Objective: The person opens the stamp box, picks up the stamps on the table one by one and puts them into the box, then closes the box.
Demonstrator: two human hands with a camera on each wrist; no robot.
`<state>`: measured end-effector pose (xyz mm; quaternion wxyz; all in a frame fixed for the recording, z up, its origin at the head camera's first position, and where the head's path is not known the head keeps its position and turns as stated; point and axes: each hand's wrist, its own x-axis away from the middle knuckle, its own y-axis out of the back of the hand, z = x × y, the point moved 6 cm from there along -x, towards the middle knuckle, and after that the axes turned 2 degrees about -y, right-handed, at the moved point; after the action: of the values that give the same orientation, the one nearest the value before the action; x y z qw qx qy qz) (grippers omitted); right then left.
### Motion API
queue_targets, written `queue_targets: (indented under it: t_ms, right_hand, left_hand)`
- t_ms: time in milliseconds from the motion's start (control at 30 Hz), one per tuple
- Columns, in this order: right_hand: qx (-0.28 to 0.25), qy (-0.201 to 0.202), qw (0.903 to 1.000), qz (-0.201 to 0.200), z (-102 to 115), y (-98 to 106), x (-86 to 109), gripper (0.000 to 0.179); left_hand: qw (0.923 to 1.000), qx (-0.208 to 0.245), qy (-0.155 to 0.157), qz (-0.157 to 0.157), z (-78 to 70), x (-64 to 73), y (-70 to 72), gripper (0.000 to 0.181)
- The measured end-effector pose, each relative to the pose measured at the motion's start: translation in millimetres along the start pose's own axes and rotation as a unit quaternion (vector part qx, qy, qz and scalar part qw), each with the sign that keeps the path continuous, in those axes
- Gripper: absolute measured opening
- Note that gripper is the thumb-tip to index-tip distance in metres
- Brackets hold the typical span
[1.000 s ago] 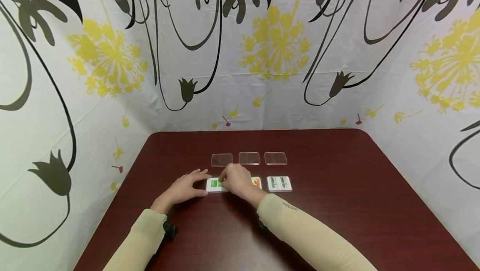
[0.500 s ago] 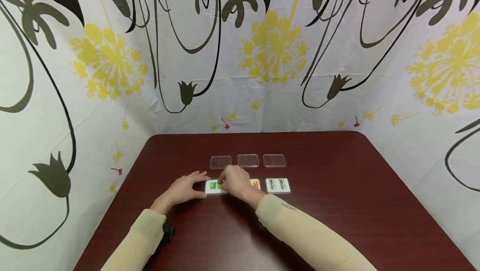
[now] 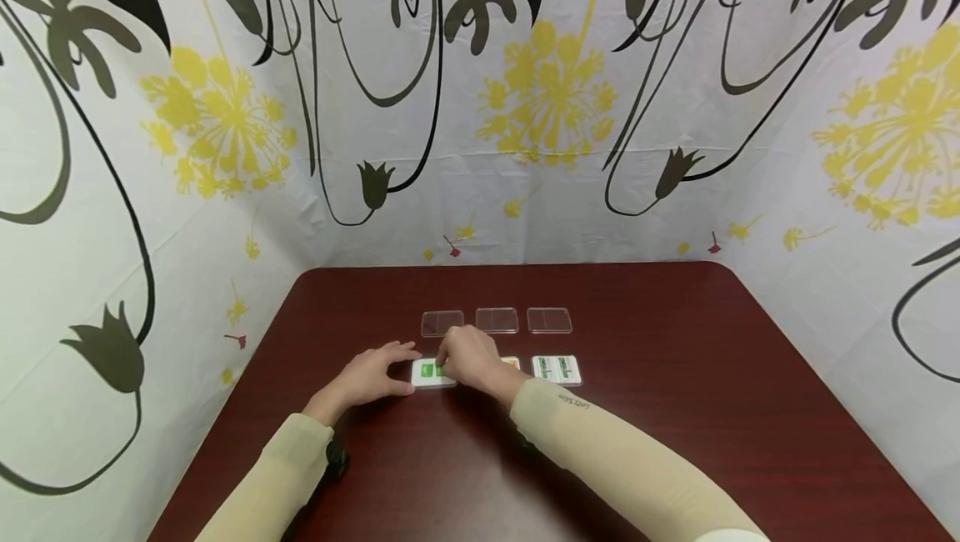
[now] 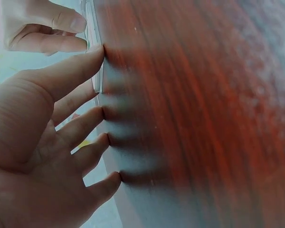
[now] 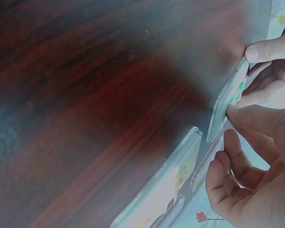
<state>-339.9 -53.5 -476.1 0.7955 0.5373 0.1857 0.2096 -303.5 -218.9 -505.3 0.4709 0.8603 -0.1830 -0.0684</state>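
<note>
A flat, thin white case with green print [image 3: 423,370] lies on the table in the head view. My left hand [image 3: 372,373] is at its left end, fingers spread, thumb and index finger touching its edges. In the left wrist view, the other fingertips [image 4: 115,178] rest on the tabletop. My right hand [image 3: 470,356] is over the case's right part, fingers curled. Its thumb and index finger pinch at a small flat piece with green print on the case in the right wrist view; the fingertips mostly hide it. A case with orange print [image 3: 511,363] is partly hidden behind the right wrist.
To the right lies a similar white case with dark green print [image 3: 557,369]. Behind stand three clear, shallow plastic pieces in a row: a left one [image 3: 441,323], a middle one [image 3: 497,320] and a right one [image 3: 549,320]. The dark red table [image 3: 645,342] meets a flowered cloth [image 3: 525,217].
The right hand has shifted slightly up and its wrist now covers more of the orange-printed case. The left hand stays at the same end of its case.
</note>
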Motion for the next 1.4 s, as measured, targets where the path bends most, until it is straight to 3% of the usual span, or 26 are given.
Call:
queue_targets:
  t_ms: [300, 667, 800, 1000, 1233, 1400]
  right_hand:
    - [0.024, 0.011, 0.9996, -0.002, 2, 2, -3.2, 0.022]
    - [0.002, 0.033, 0.9979, 0.055, 5, 6, -10.7, 0.013]
    - [-0.007, 0.031, 0.9982, 0.051, -3, 10, -14.5, 0.012]
    - [-0.007, 0.022, 0.9988, 0.043, -18, 19, -24.3, 0.013]
    - [-0.009, -0.002, 0.9996, 0.026, -37, 37, -50.4, 0.026]
    - [0.000, -0.018, 0.9993, 0.031, -54, 43, -61.4, 0.031]
  left_hand:
    - [0.9999, 0.005, -0.006, 0.008, -3.2, -2.5, 3.3, 0.063]
    - [0.9993, 0.008, -0.008, 0.036, 0.7, -9.0, 16.3, 0.071]
    - [0.9993, 0.011, -0.015, 0.031, -1.5, -12.9, 25.0, 0.067]
    - [0.9994, 0.028, -0.020, -0.001, -2.9, -20.9, 39.7, 0.054]
    - [0.9983, 0.044, 0.015, -0.036, 4.1, -44.2, 55.8, 0.051]
    - [0.9979, 0.048, 0.018, -0.040, 6.4, -64.8, 55.2, 0.053]
